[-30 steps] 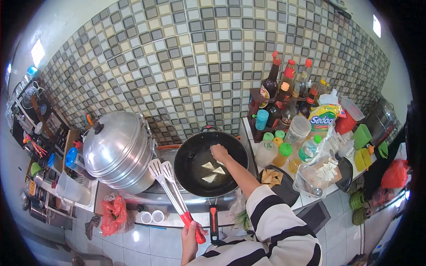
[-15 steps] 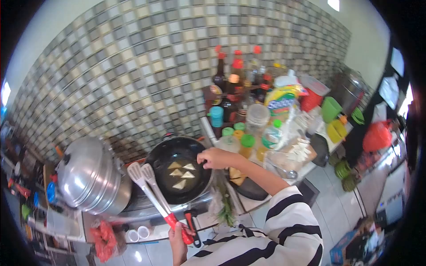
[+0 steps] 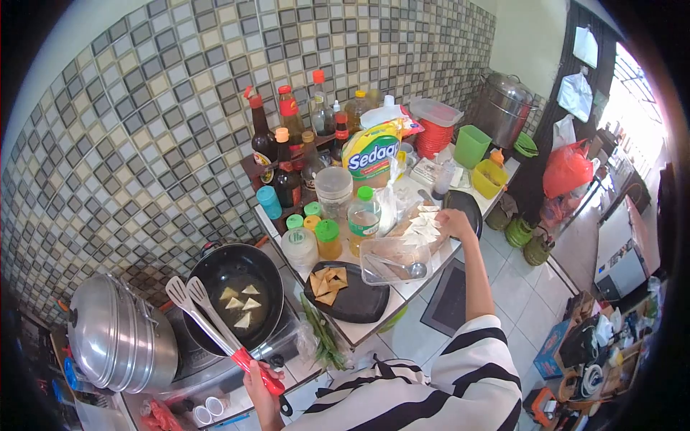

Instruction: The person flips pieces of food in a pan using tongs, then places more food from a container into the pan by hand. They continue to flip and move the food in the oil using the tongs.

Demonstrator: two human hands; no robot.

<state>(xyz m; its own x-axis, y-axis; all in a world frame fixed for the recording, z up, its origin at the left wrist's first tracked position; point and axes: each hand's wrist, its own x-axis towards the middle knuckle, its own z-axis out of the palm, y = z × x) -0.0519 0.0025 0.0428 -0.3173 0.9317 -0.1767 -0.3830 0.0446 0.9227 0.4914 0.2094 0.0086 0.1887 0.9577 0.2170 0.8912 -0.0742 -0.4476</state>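
Observation:
My left hand (image 3: pixel 261 385) is closed round the red handle of steel tongs (image 3: pixel 215 323), whose slotted ends lean over the rim of a black wok (image 3: pixel 267 276). Several pale pastry triangles (image 3: pixel 234 303) lie in oil in the wok. Over to the right, my right hand (image 3: pixel 457 224) is at the edge of a pile of uncooked white pastry triangles (image 3: pixel 422 228) on a board. Its fingers are bent together, and whatever they pinch is hidden. Browned pastry triangles (image 3: pixel 329 284) rest on a black plate (image 3: pixel 363 302) between the wok and the pile.
A clear plastic tub (image 3: pixel 395 262) with a spoon stands before the pile. Sauce bottles (image 3: pixel 263 140), jars (image 3: pixel 328 241) and an oil bottle (image 3: pixel 364 219) crowd the counter's back. A large steamer pot (image 3: pixel 118 334) stands left of the wok. Green leaves (image 3: pixel 325 337) lie by the stove.
My right hand has moved from above the wok's right edge to the pile of white pastry triangles. The view has turned right. My left hand still holds the tongs.

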